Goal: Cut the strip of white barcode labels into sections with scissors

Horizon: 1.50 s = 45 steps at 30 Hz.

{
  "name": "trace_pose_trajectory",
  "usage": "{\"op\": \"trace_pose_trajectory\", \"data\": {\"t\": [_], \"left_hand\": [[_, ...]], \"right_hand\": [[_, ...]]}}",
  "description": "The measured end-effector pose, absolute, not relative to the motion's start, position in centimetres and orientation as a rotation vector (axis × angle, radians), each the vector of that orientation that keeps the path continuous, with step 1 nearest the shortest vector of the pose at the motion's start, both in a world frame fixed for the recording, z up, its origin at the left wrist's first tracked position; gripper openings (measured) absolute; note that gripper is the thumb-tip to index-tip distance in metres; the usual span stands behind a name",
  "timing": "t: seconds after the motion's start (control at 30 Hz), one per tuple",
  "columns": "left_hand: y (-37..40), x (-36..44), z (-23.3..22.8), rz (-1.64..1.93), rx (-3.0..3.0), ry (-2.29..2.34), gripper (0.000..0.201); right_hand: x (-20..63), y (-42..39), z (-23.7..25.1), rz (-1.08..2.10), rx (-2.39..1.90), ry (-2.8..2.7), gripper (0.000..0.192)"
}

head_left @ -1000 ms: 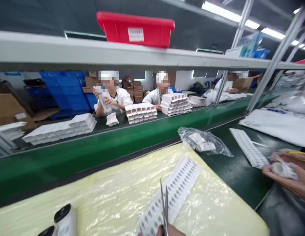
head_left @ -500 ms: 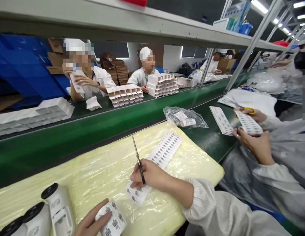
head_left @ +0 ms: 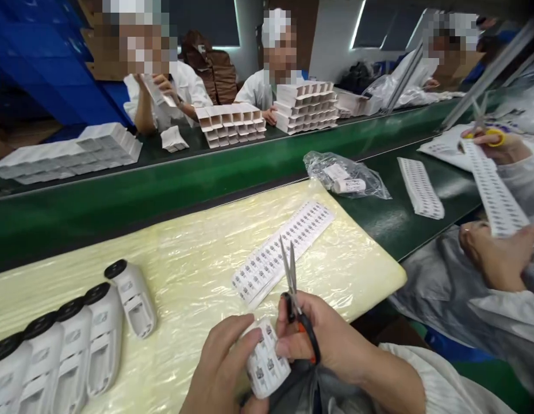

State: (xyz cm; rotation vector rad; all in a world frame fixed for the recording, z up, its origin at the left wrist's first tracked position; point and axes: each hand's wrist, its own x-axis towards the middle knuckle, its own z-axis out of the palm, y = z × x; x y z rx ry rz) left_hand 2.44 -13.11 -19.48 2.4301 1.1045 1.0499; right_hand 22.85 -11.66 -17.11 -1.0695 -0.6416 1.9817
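Label roll (head_left: 267,363) in both hands, scissors (head_left: 295,299) in right, above plastic-covered yellow bench (head_left: 184,259) beside green conveyor (head_left: 163,190)

Small curled label strip (head_left: 267,365) with printed codes, pinched upright, black-handled scissors (head_left: 295,299) pointing up, blades slightly parted

White devices (head_left: 77,339) crowd the left — label strip (head_left: 284,250) lies ahead.

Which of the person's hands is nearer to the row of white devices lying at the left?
Left. The left hand is just right of the white devices; the right hand, holding scissors, is farther right.
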Motion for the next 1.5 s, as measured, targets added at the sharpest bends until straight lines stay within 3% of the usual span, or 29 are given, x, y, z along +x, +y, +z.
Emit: {"op": "trace_pose_trajectory", "data": {"t": [0.2,0.4,0.57,0.93,1.13,1.23,1.4,1.5], "left_hand": [[-13.0,1.5,-18.9,1.227,2.217,1.002,0.052],[-13.5,1.2,-17.7,1.445,1.756,1.16,0.028],[-12.0,0.3,-17.0,1.603,1.563,1.207,0.028],[-8.5,-0.4,-18.2,0.933,2.083,1.407,0.032],[-7.2,-0.9,-19.1,0.862,2.387,1.372,0.04],[-6.4,-2.0,-19.7,0.859,2.517,1.297,0.035],[-6.4,-2.0,-20.0,0.866,2.513,1.31,0.029],[-6.8,-1.4,-19.3,0.9,2.595,1.26,0.025]], "right_hand": [[24.9,-10.9,-16.6,1.827,-1.129,-0.77,0.052],[27.4,-9.1,-16.2,1.552,-1.18,-0.864,0.051],[30.7,-7.2,-16.5,1.268,-1.292,-0.945,0.044],[39.0,1.3,-17.1,0.668,-1.592,-1.095,0.044],[39.1,4.4,-19.2,0.523,-1.736,-1.107,0.031],[39.0,4.9,-19.4,0.464,-1.784,-1.094,0.027],[37.3,1.9,-16.9,0.526,-1.733,-1.071,0.04],[34.4,-3.5,-15.3,0.818,-1.596,-1.098,0.056]]}}
